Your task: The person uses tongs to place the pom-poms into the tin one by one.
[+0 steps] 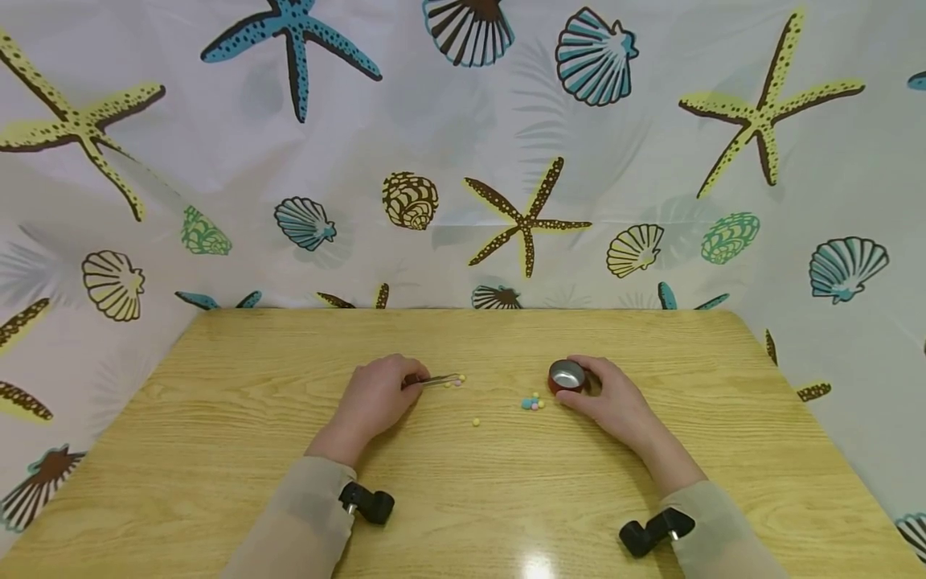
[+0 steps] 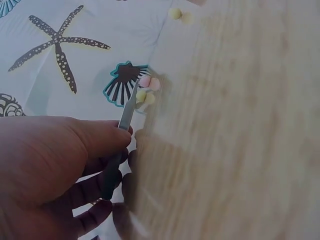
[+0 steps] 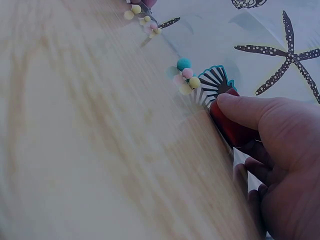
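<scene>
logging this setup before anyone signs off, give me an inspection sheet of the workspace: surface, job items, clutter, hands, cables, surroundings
surface: wood-grain table, glare spot at the near side
job's things: tweezers, tips at a far group of small yellow and pink balls, grip on any unclear; red cup with silvery inside; near group of blue, pink and yellow balls beside it; lone yellow ball
clutter: nothing seen
hands: left hand pinches the tweezers; right hand holds the cup
cables: nothing seen
surroundings: white cloth with starfish and shell prints, behind and at both sides
</scene>
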{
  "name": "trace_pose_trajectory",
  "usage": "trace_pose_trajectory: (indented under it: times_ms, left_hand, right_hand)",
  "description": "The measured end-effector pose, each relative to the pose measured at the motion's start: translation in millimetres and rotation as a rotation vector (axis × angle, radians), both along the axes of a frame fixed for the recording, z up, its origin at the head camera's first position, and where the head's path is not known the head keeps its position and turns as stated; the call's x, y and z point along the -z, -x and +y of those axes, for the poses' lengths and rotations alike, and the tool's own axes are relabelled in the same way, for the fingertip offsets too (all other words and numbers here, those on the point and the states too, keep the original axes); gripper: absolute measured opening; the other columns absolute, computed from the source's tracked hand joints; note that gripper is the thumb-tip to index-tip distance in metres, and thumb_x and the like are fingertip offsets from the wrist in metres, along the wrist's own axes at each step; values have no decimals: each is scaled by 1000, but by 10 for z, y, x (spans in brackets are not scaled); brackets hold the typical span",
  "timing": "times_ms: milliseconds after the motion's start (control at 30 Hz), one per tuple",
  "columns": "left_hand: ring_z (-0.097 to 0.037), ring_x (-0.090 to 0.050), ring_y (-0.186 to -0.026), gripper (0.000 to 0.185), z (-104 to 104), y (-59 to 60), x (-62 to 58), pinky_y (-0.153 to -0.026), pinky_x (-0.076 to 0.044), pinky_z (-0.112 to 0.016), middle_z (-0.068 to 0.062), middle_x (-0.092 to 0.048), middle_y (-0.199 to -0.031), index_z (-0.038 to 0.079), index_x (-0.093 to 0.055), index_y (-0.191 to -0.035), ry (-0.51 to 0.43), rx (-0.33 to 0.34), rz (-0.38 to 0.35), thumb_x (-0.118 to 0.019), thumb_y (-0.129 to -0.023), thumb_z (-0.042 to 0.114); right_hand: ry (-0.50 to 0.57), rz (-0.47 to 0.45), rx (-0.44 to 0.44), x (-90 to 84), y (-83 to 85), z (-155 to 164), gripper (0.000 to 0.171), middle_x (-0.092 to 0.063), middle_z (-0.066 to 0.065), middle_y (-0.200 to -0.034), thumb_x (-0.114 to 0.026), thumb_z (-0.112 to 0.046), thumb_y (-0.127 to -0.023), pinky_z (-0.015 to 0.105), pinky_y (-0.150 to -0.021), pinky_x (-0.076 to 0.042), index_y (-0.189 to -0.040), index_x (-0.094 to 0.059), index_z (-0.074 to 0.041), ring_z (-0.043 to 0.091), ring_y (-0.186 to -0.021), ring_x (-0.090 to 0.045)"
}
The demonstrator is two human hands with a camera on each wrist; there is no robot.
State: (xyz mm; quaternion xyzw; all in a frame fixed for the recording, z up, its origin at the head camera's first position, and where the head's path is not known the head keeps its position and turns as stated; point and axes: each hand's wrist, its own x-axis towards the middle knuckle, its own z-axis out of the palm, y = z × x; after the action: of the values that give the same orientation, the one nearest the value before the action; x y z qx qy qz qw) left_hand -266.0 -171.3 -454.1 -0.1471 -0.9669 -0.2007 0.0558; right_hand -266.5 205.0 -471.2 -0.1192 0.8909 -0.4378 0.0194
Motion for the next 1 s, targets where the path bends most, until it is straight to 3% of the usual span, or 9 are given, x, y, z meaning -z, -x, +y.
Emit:
trace_pose_trajectory:
  times_ms: [267, 633, 1000]
  left_hand:
    - [-22, -69, -91, 15, -49, 46, 73, -87, -56, -51, 0, -72, -99, 13, -83, -117, -43, 20, -7, -81, -103, 13]
    - [-19, -64, -85, 10, -57, 61, 155, -84, -53, -49, 0, -70, -96, 14, -83, -113, -94, 14, 38, -82, -103, 17]
    - [-18, -64, -85, 12, -99, 81, 194, -82, -54, -47, 0, -69, -98, 14, -84, -114, -95, 12, 46, -82, -103, 19]
  right_hand:
    - [-2, 1, 1, 10, 4, 6, 68, -55, 22, -158, -82, -31, -104, 63, -125, -34, -160, -55, -5, 44, -152, -47]
    - [-7, 0, 4, 17, 4, 4, 69, -56, 21, -157, -82, -31, -103, 63, -124, -34, -160, -54, -4, 43, -151, -48]
    - [-1, 2, 8, 21, 5, -1, 66, -57, 20, -156, -82, -30, -103, 62, -124, -34, -158, -56, -5, 42, -150, -48]
